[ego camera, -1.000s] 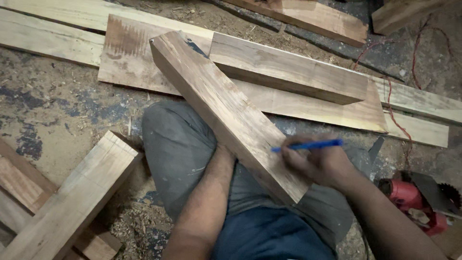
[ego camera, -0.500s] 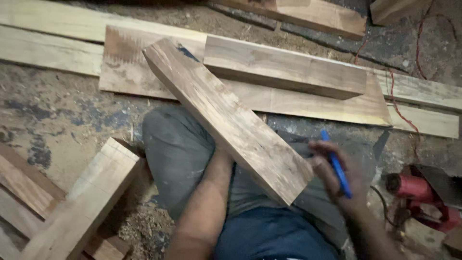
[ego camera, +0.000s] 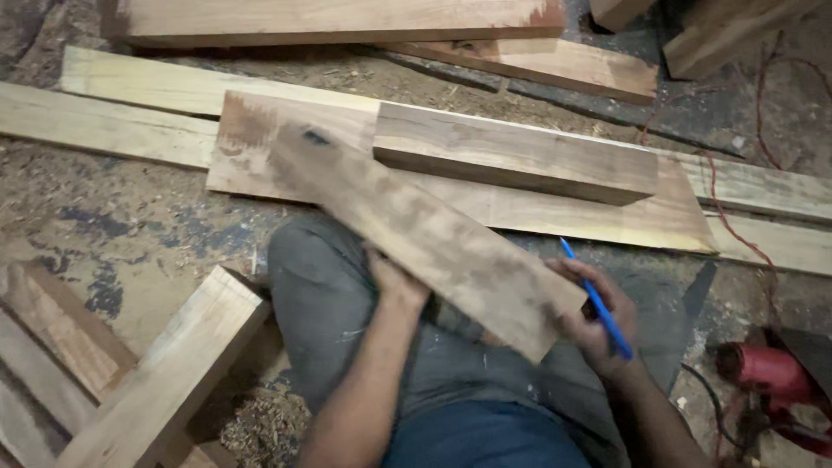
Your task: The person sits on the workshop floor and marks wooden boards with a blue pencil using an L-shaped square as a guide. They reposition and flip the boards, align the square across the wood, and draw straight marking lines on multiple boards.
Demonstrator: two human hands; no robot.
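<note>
Timber fills the middle of the frame: a long brown wooden block (ego camera: 433, 238), motion-blurred, lies slantwise across the person's grey-trousered knee. Left hand (ego camera: 394, 282) presses against its lower edge, grip part hidden, so whether it clasps I cannot tell. Right hand (ego camera: 594, 316) steadies the block's near end, grip clenched on one blue pen (ego camera: 598, 303). One red power tool (ego camera: 767, 368) sits at lower right. A second block (ego camera: 511, 156) rests on a flat plank (ego camera: 589, 217) above.

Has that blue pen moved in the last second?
Yes. The blue pen lay flat on the wooden plank; now the right hand holds it off the plank's near end, tilted, closer to the red power tool.
</note>
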